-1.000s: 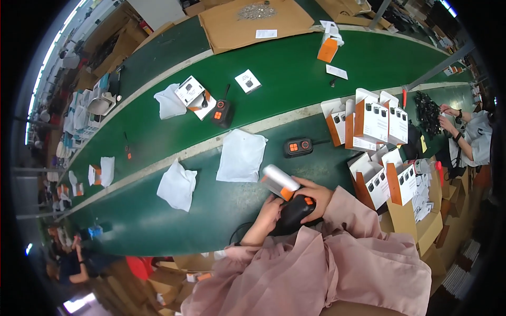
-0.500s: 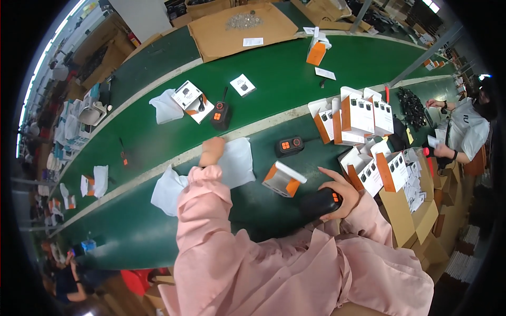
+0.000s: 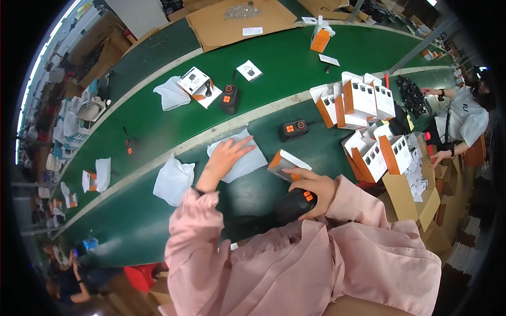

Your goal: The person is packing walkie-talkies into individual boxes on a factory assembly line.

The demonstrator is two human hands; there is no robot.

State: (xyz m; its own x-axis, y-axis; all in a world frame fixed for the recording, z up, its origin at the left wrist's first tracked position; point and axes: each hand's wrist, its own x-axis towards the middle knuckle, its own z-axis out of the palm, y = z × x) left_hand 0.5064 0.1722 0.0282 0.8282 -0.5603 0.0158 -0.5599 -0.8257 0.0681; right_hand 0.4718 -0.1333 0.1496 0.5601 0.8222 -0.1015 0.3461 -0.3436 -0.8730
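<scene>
My left hand [image 3: 227, 158] lies with its fingers spread on a white soft bag [image 3: 247, 164] on the green bench. Close to my body, my right hand [image 3: 320, 190] grips a black handheld device [image 3: 291, 206] with orange buttons at one end. A small white-and-orange box [image 3: 289, 163] stands just beyond my right fingers. Farther off, a second black device [image 3: 293, 130] with orange buttons rests on the bench. Another white bag [image 3: 174, 180] lies to the left of my left hand.
Open white-and-orange boxes [image 3: 363, 100] are grouped at the right, above a carton [image 3: 400, 197] of papers. A green belt [image 3: 284, 73] beyond the pale rail carries a black device [image 3: 229, 100], a box and a leaflet [image 3: 249, 70]. Another person [image 3: 464, 118] works at the right.
My left hand has gone from closed fingers at the bag's far edge to spread fingers on top of it. My right hand has carried the black device leftward, beside the small box.
</scene>
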